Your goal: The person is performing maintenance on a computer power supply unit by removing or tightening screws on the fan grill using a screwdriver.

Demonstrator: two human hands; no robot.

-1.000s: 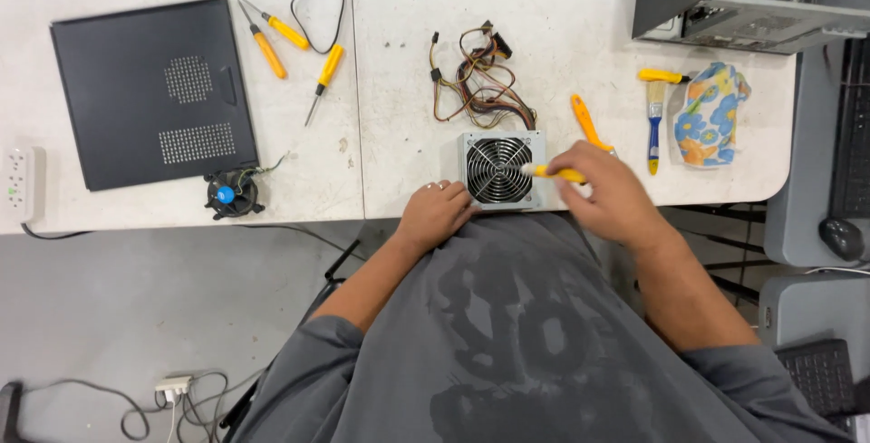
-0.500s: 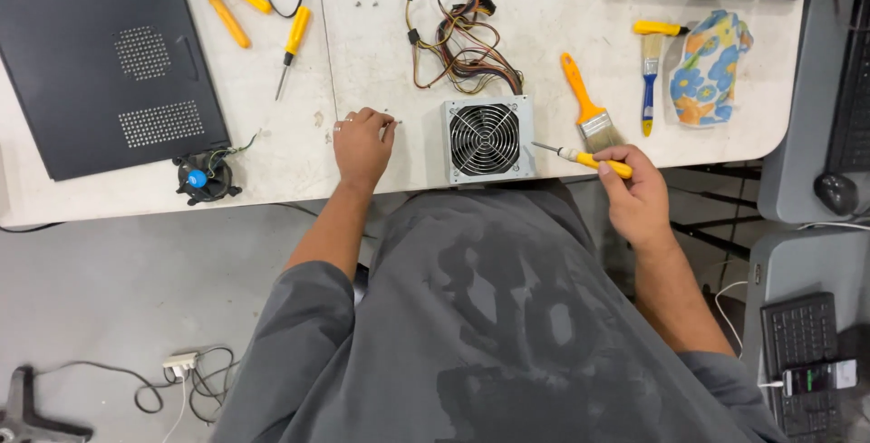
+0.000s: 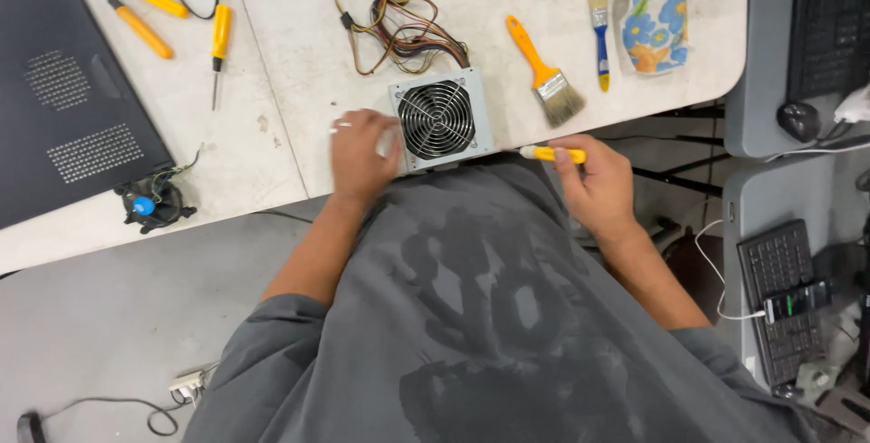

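We see the left hand (image 3: 361, 155) lying flat beside the fan box (image 3: 441, 119) at the counter's (image 3: 299, 72) near edge. The right hand (image 3: 591, 180) grips a yellow screwdriver (image 3: 549, 154).

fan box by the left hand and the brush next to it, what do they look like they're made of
The fan box looks like bare sheet metal: dull silver-grey casing, with a shiny wire grille over a dark fan. The brush seems to have a glossy yellow plastic handle, a bright metal band and pale bristles, which may be natural or synthetic. The left hand rests against the box's side.
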